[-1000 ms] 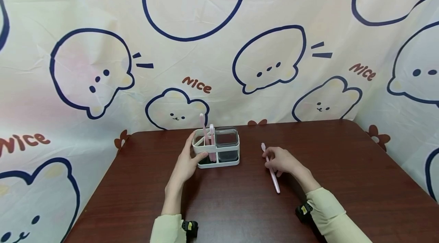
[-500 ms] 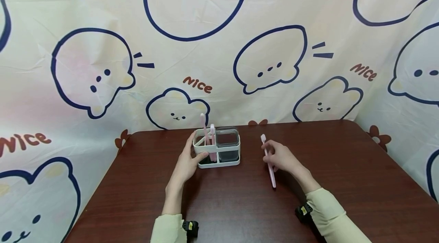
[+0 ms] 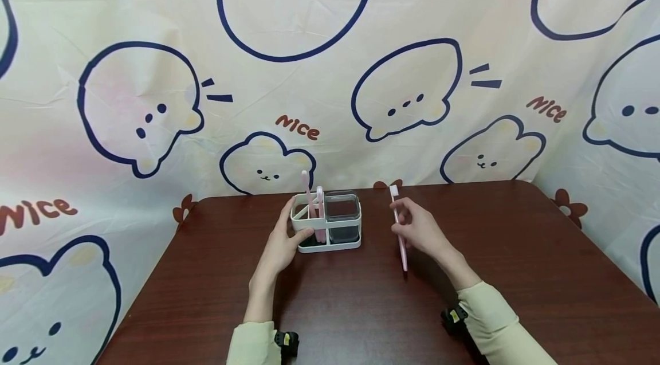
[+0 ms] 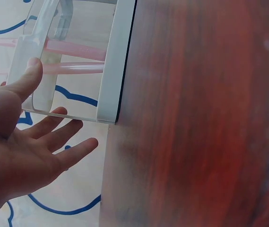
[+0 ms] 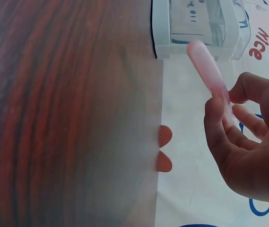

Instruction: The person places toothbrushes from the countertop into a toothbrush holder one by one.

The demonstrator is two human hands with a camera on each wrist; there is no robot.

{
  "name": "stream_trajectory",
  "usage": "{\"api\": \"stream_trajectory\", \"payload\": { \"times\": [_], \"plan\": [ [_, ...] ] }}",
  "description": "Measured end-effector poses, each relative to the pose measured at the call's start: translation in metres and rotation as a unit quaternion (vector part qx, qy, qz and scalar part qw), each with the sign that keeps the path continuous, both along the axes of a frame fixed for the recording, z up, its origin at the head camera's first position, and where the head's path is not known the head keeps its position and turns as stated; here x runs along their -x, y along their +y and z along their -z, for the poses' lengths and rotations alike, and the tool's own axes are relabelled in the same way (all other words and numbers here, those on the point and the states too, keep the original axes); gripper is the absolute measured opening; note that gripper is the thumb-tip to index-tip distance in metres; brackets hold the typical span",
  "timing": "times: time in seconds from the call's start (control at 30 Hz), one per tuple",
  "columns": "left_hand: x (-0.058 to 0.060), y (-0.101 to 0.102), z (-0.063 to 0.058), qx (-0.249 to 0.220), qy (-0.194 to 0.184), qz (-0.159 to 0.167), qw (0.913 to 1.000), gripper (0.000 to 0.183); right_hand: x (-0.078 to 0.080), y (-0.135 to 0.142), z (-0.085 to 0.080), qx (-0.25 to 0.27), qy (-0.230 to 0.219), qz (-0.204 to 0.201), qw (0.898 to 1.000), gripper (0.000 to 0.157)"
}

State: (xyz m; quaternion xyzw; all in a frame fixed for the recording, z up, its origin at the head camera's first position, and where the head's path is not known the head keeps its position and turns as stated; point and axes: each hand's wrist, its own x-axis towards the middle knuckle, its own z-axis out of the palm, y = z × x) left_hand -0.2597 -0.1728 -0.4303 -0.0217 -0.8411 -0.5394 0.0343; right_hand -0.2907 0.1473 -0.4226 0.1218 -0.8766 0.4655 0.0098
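Note:
A white toothbrush holder with clear walls stands on the table. In it, two pink toothbrushes lean in the left section, and a clear cup with a dark tint fills the right one. My left hand holds the holder's left side, thumb on the front of the upper rim and fingers round the side. To the right of the holder, my right hand pinches another pink toothbrush between thumb and fingers. Its white bristle head points up and away; the lower end hangs just above the table.
The dark brown wooden table runs back to a cartoon-printed cloth close behind the holder. More of this cloth hangs at both sides. Each sleeve carries a small black wrist camera.
My right hand has lifted the toothbrush off the table and turned it more upright, shifting slightly left and away. The left hand and the holder stay in place.

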Motion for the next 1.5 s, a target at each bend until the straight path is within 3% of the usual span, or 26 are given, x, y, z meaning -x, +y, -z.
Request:
{"api": "stream_trajectory", "payload": {
  "times": [0.33, 0.63, 1.5],
  "plan": [
    [-0.001, 0.0, 0.0, 0.007, -0.002, 0.0, 1.0, 0.083, -0.002, -0.008, -0.009, 0.001, 0.045, 0.01, 0.999, 0.05],
    [0.0, -0.001, 0.0, 0.003, 0.003, -0.002, 1.0, 0.083, -0.008, -0.021, -0.028, 0.003, 0.084, -0.004, 0.996, 0.054],
    [0.0, -0.002, 0.001, 0.003, 0.003, 0.001, 1.0, 0.083, -0.014, -0.049, -0.058, 0.036, 0.158, -0.019, 0.987, 0.04]
  ]
}}
